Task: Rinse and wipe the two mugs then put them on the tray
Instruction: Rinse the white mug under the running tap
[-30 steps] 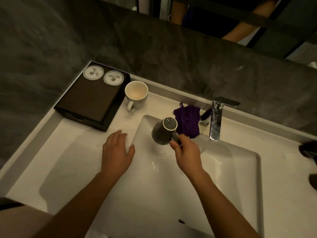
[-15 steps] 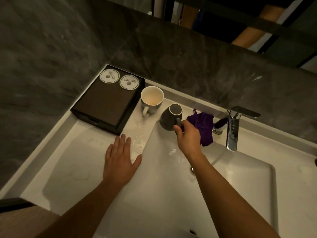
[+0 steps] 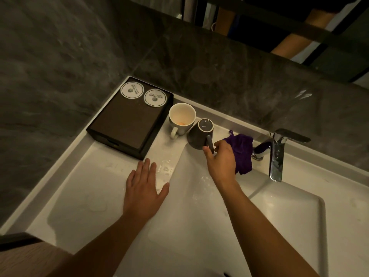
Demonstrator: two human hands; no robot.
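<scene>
A dark grey mug (image 3: 198,134) stands upside down on the counter at the sink's back left corner, and my right hand (image 3: 220,158) pinches its handle. Touching it on the left is a pale mug (image 3: 180,118), upright, with an orange stain inside. The dark tray (image 3: 127,118) with two round white coasters (image 3: 132,90) lies at the back left. My left hand (image 3: 142,188) rests flat on the wet counter, fingers spread. A purple cloth (image 3: 242,152) lies behind my right hand.
The white sink basin (image 3: 199,226) fills the middle and right. A chrome tap (image 3: 276,154) stands at the back right, with no water running. Dark stone walls close in the back and left. Water drops lie on the counter near my left hand.
My right hand has carried the dark mug from over the basin back and left, and set it bottom up next to the pale mug. My left hand has stayed on the counter.
</scene>
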